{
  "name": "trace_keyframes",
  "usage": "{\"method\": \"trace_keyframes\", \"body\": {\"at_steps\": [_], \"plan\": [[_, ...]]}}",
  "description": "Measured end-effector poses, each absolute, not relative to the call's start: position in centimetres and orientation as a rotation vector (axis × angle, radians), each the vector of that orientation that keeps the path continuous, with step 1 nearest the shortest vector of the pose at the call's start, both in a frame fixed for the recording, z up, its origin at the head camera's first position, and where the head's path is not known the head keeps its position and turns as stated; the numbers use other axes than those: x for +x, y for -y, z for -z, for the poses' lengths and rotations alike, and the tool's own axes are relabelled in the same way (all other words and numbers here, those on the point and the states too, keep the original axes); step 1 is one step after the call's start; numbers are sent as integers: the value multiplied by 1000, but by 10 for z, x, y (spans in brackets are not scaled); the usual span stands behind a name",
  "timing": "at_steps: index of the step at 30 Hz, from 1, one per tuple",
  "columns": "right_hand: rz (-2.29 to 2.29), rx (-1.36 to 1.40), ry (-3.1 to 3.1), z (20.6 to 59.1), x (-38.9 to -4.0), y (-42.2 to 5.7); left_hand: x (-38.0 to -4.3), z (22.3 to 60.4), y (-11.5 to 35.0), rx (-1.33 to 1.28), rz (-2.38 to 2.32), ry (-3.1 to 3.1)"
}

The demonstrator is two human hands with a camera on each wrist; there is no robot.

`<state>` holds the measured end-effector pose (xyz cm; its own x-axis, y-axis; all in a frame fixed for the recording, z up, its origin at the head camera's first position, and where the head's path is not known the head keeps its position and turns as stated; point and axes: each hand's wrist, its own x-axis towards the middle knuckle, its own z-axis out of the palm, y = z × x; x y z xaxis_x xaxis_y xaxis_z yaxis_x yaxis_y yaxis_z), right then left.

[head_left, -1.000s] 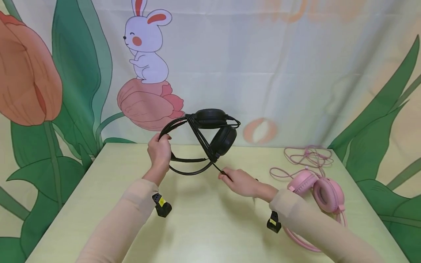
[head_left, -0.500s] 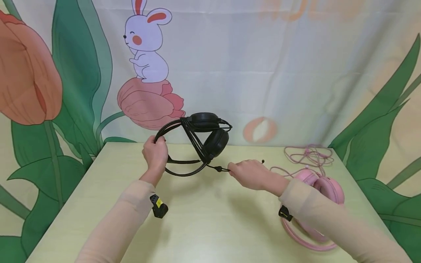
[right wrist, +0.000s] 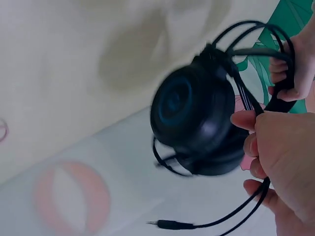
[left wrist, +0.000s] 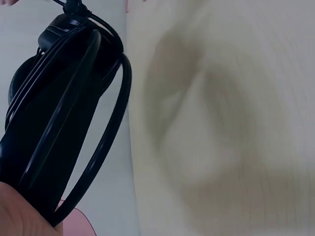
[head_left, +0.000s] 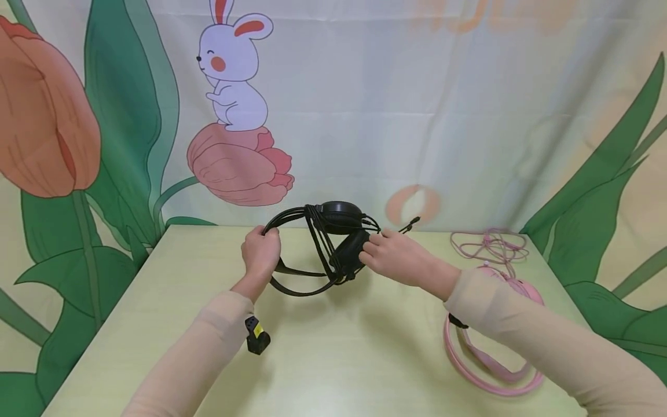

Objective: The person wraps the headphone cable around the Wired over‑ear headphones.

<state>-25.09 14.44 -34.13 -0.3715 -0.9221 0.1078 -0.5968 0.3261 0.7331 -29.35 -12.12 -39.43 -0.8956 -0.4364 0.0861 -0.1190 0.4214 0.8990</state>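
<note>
A pair of black headphones is held above the table, its cable wound in several turns across the band and ear cups. My left hand grips the headband on the side away from the cups. Close beside the ear cups, my right hand holds the loose end of the cable in curled fingers. In the right wrist view a slim plug sticks out beyond those fingers, with a second strand running alongside. The left wrist view shows the headband's two arcs rising from the hand.
Pink headphones lie at the right of the pale table, partly hidden under my right sleeve. Their pink cable lies in loose loops near the back edge. A printed curtain hangs behind the table.
The right hand first drew the cable end out to the right, then came back to the ear cups. The left hand shifted left, then right and lower with the black headphones.
</note>
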Motion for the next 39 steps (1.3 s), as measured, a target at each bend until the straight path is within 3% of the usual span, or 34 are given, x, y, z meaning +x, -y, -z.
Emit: {"method": "trace_keyframes", "body": {"at_steps": [15,27,39], "plan": [[946,1363,1799,326,-259,-137,-275,398,102,376,1608,2602],[719,1377,1708,331,-268,-131,-265,401,92,366,1745,2617],[273,1355,2063,354,-268,-130,-259,406,90,425,1926,2540]]}}
